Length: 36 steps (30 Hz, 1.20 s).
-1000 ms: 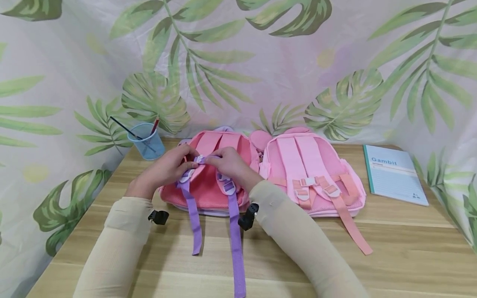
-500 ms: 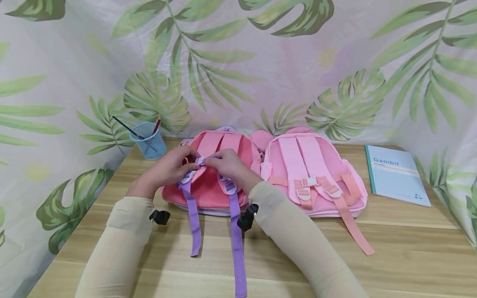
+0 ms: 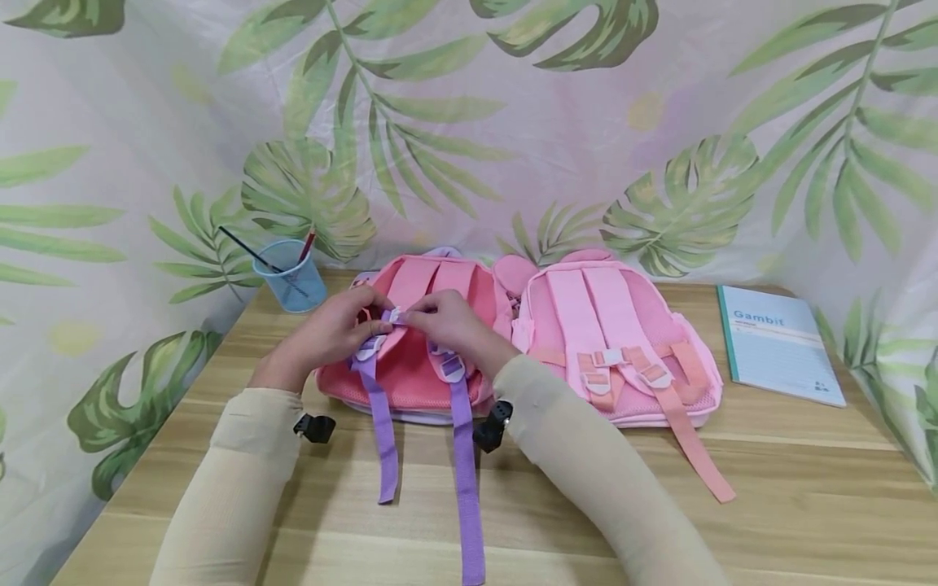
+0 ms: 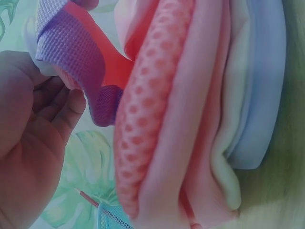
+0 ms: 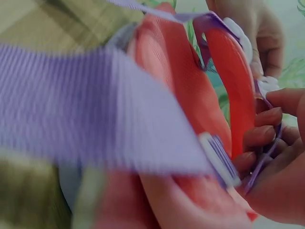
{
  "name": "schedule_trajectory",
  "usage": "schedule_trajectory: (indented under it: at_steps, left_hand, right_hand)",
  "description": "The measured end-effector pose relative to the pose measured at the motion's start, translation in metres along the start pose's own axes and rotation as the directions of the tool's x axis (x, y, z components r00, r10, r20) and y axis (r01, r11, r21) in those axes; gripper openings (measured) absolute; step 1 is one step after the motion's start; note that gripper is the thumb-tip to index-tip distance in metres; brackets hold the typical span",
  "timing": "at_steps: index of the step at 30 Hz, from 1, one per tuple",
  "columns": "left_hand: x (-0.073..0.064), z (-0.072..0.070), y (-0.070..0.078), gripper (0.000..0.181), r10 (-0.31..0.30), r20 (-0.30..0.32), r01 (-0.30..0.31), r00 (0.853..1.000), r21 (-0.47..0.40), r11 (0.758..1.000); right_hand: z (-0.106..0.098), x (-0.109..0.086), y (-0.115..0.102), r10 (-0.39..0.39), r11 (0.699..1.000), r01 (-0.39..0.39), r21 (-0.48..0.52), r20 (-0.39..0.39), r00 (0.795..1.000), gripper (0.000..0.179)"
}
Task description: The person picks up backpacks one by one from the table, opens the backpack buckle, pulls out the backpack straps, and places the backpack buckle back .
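Note:
A coral-pink backpack (image 3: 410, 387) lies with its strap side up, and both hands are over it. A small white buckle (image 3: 396, 315) on a purple chest strap sits between them. My left hand (image 3: 340, 325) grips the buckle's left side with thumb and fingers. Just right of it, my right hand (image 3: 454, 325) pinches the purple strap. In the right wrist view, the strap's thin band (image 5: 259, 167) runs through the curled right fingers, with the white buckle (image 5: 269, 85) at the thumb tip. Whether the buckle's halves are joined is too small to tell.
A light pink backpack (image 3: 586, 301) lies touching on the right, its white chest buckle (image 3: 607, 357) showing. Purple strap tails (image 3: 467, 488) hang toward the table's front. A blue mesh pen cup (image 3: 293, 285) stands back left. A notebook (image 3: 780, 342) lies at the right.

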State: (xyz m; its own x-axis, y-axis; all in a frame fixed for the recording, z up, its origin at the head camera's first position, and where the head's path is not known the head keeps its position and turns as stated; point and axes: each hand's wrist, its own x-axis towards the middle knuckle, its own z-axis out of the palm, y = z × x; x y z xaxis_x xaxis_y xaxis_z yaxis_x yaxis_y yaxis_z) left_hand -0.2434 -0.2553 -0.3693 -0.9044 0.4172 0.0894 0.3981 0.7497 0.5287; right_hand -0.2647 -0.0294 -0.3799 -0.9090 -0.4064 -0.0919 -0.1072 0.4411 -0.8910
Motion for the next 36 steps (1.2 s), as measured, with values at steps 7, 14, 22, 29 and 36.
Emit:
schedule_trajectory:
  at_steps: [7,14,22,29,36]
  left_hand:
    - [0.002,0.000,-0.002,0.025,-0.023,0.002,0.023,1.000,-0.018,1.000]
    - [0.001,0.000,-0.003,0.025,-0.006,0.010,0.007,1.000,-0.022,1.000]
    - [0.000,-0.001,-0.001,0.027,-0.010,0.005,0.010,1.000,-0.034,0.999]
    - [0.000,-0.001,0.000,0.028,-0.004,0.008,0.004,1.000,-0.039,0.999]
    - [0.002,0.000,0.000,0.029,-0.003,0.027,0.003,1.000,-0.008,1.000]
  right_hand:
    - [-0.017,-0.004,0.006,-0.011,1.000,0.011,0.001,0.028,1.000,0.025]
    - [-0.015,-0.002,0.010,0.050,0.984,-0.058,0.170,0.051,0.997,0.022]
    - [-0.010,-0.002,0.007,0.065,0.980,-0.073,0.187,0.048,0.997,0.024]
    - [-0.006,-0.001,0.003,0.033,0.981,-0.043,0.188,0.057,0.998,0.025]
    - [-0.002,-0.001,0.003,0.040,0.977,-0.051,0.208,0.056,0.998,0.029]
